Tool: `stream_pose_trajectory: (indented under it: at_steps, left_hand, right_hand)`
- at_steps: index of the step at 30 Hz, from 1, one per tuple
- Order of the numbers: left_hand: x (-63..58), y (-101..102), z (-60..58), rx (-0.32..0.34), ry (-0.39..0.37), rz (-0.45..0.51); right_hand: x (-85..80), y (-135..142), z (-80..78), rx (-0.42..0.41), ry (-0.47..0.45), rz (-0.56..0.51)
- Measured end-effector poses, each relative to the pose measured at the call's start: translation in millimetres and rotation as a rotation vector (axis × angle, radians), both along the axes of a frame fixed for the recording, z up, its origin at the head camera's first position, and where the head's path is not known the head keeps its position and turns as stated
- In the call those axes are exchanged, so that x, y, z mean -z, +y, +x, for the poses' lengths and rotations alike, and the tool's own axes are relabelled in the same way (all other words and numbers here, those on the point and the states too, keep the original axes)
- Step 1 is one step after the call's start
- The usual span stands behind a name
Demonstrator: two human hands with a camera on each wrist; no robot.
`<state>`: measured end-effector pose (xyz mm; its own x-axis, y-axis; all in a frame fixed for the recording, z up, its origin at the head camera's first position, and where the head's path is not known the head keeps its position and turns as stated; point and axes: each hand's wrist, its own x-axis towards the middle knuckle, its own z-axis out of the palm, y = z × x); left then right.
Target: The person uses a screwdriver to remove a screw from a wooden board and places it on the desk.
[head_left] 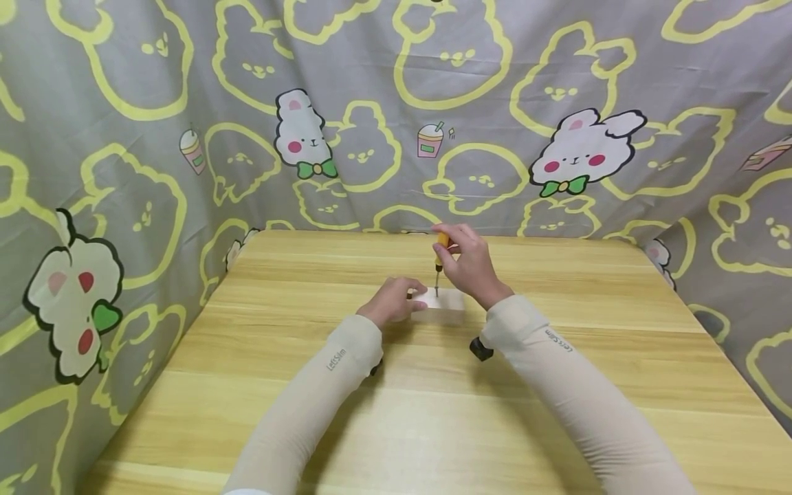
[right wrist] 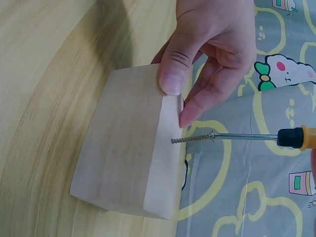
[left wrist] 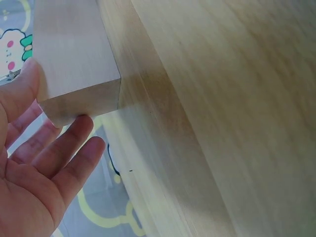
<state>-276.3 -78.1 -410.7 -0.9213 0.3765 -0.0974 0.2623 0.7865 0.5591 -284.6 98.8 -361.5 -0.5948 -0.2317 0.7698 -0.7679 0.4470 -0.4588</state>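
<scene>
A pale rectangular wooden block (head_left: 447, 300) stands on the table, its narrow face upward. At its left end my left hand (head_left: 392, 301) holds it, thumb and fingers on opposite sides; the left wrist view shows fingertips against the block's end (left wrist: 81, 98). My right hand (head_left: 475, 265) grips the yellow handle of a screwdriver (head_left: 441, 253) held nearly upright over the block. In the right wrist view, the screwdriver's metal shaft (right wrist: 247, 136) meets the head of a threaded screw (right wrist: 192, 139). That screw's point is at the block's narrow face, with most of its thread showing.
The wood-grain table (head_left: 297, 344) spreads around the block. A grey curtain with yellow cartoon outlines (head_left: 383, 75) hangs behind the table and along both sides. Below my right wrist sits a small black device (head_left: 481, 348).
</scene>
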Motion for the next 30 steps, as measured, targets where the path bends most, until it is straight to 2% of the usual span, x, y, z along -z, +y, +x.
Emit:
stream_pose_trajectory:
  at_steps: [10,20,25,30]
  left_hand:
    - [-1.1,0.2,2.5,-0.022,-0.024,0.001]
    - [-0.5,0.5,1.8,-0.006,-0.015,0.017]
    - [0.2,0.7,0.6,-0.001,-0.018,0.018]
    - [-0.3,-0.1,0.4,-0.003,-0.014,0.015]
  right_hand:
    - [0.0,2.4,0.4,-0.034,-0.022,0.005]
    - [-1.1,2.4,-0.1,-0.017,-0.028,0.023]
    - [1.0,3.4,-0.1,-0.022,-0.064,0.020]
    - [1.1,4.1,0.2,-0.044,-0.060,-0.005]
